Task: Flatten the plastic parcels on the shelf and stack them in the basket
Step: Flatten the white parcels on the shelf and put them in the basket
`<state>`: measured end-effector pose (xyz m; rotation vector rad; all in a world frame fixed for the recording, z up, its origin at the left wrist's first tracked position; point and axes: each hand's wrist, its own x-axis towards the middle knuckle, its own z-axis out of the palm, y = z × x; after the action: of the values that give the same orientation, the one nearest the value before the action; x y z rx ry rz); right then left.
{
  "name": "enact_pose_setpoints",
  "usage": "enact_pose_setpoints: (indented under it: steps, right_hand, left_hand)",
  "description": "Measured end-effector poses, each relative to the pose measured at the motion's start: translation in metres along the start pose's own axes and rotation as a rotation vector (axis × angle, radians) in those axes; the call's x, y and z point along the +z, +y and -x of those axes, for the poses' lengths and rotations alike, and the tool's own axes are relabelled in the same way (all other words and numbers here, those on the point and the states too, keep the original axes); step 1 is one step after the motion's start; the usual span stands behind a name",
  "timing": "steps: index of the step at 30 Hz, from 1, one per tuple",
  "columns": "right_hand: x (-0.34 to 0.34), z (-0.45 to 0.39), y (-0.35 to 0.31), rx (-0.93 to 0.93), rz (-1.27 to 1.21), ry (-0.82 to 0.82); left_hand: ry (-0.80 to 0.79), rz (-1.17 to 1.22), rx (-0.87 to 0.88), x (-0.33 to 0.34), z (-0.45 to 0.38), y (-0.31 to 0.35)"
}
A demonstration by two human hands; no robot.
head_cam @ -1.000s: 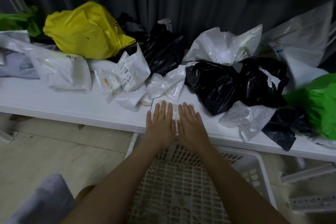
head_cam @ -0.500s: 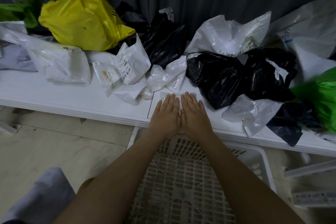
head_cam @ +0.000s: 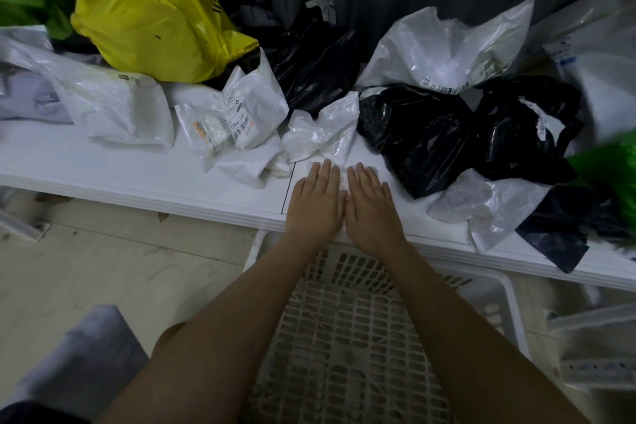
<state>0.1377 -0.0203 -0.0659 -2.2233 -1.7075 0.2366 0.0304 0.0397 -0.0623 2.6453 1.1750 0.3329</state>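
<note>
Two hands lie palm down, side by side and touching at the thumbs, on a small white parcel (head_cam: 344, 179) at the front of the white shelf (head_cam: 137, 175). Left hand (head_cam: 316, 205) and right hand (head_cam: 371, 208) both have straight fingers pressed flat on the parcel; neither curls round anything. Only a strip of the parcel shows between and just beyond the fingertips; the rest is hidden under the palms.

Directly behind the hands sits a crumpled white bag (head_cam: 323, 131), touching the parcel's far edge. To its left, a labelled white parcel (head_cam: 241, 110) rests against a large white bag (head_cam: 117, 103), with a puffed yellow bag (head_cam: 155, 21) behind them. To the right stand two black bags (head_cam: 413, 134) (head_cam: 523, 127), a big white bag (head_cam: 444, 48) behind them, and a translucent bag (head_cam: 481, 203) at the shelf's front edge. A green bag (head_cam: 616, 175) sits at the far right.

Below the shelf's edge, under the forearms, stands the white lattice basket (head_cam: 344, 337); its visible floor holds no parcels.
</note>
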Motion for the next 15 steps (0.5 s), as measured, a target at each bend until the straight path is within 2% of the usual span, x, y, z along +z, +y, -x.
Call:
enact_pose_setpoints:
  steps: [15]
  right_hand:
    - [0.013, 0.002, 0.002, 0.014, 0.093, 0.086]
  left_hand:
    - [0.076, 0.047, 0.007, 0.012, 0.004, -0.007]
